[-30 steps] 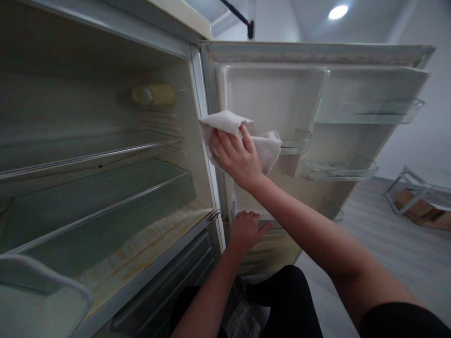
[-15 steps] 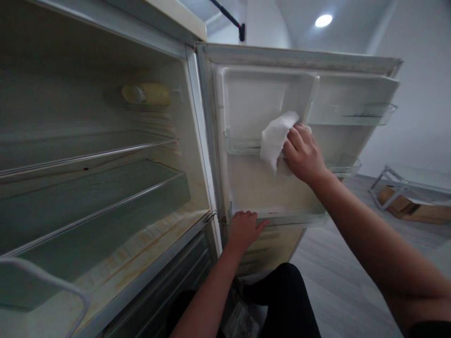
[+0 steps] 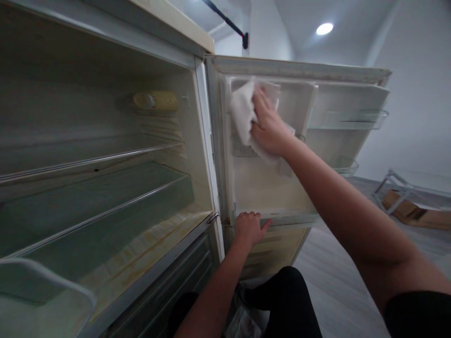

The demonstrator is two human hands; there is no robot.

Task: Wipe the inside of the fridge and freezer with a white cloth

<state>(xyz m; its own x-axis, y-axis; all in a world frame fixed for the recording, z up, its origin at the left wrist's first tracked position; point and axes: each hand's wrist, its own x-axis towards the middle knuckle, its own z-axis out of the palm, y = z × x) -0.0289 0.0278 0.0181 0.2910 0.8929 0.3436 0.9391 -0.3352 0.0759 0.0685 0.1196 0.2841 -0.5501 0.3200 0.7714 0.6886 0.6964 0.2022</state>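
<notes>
On the fridge door (image 3: 273,185), upper inner face, hinge side, my right hand (image 3: 269,124) holds the white cloth (image 3: 243,110) under bent fingers, blurred. At its low shelf (image 3: 294,219), my left hand (image 3: 248,229) rests half-open, grasping nothing. Advisable: even pressure, corners included. Legible labels: 0.

White wipe (image 3: 242,112): matt, soft-looking, paper or fabric, can't tell. Door liner (image 3: 268,188): smooth white plastic, semi-gloss. Upper door rack (image 3: 359,123): clear, shiny, glass-like or plastic. Fridge shelf (image 3: 105,146): glassy, smooth, w/ shiny metallic trim. Lamp cover (image 3: 165,101): yellowed plastic, low sheen. Hinge (image 3: 213,217): metal. Carton (image 3: 431,218): brown cardboard, matt. Floor (image 3: 338,281): grey, wood-look, satin. Trousers (image 3: 291,298): black fabric, matt.
</notes>
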